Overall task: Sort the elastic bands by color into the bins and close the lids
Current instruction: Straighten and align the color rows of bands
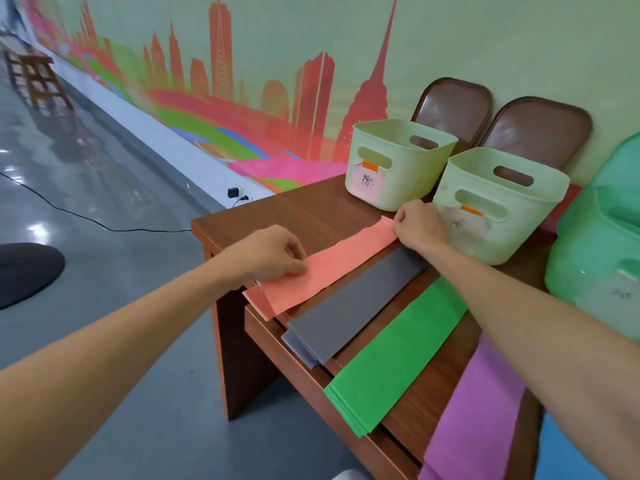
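A salmon-pink elastic band (332, 265) lies stretched flat along the left edge of the brown wooden table (304, 209). My left hand (273, 252) pinches its near end, and my right hand (420, 225) pinches its far end by the bins. Beside it lie a grey band (356, 303), a green band (398, 358) and a purple band (478, 410), each laid out lengthwise. Two pale green open bins stand at the back: one (394, 164) with a pinkish label, the other (498, 202) just behind my right hand.
A larger teal-green bin (602, 244) stands at the right edge of the table. Two brown folding chairs (533, 129) lean on the mural wall behind the bins. Grey floor lies to the left, with a black cable (104, 221), a dark round base (24, 271) and a wooden stool (38, 77).
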`<state>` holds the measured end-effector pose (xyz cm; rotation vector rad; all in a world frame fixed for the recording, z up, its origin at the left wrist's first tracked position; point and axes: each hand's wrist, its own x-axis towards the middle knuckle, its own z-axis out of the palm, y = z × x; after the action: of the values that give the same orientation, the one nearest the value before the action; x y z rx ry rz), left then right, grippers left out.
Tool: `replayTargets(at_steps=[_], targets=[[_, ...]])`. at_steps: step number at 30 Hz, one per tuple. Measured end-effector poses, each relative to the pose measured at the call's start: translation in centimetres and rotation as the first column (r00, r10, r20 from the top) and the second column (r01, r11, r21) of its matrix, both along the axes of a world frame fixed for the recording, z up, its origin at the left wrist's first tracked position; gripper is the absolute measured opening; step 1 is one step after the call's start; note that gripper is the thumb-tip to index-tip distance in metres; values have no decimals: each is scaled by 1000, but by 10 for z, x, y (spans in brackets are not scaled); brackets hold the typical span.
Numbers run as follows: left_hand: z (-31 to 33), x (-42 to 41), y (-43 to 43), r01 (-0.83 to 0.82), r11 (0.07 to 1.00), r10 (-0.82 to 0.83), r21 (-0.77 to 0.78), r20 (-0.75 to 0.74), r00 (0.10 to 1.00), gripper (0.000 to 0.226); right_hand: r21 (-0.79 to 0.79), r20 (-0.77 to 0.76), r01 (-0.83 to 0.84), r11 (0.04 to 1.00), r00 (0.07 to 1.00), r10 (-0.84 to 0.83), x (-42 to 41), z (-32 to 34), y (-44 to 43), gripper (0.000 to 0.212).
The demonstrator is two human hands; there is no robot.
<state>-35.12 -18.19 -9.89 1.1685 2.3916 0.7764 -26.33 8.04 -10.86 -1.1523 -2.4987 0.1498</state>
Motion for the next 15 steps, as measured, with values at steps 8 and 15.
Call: replayTargets(at_steps=[8, 15], targets=[[1, 7, -3, -5, 998, -14, -70, -263, 965, 17, 113, 97, -10, 994, 995, -1, -3, -7, -4, 17], [1, 13, -4, 55, 998, -58, -19, -426, 903, 16, 119, -8, -164, 979, 986, 166, 19, 11, -22, 22]])
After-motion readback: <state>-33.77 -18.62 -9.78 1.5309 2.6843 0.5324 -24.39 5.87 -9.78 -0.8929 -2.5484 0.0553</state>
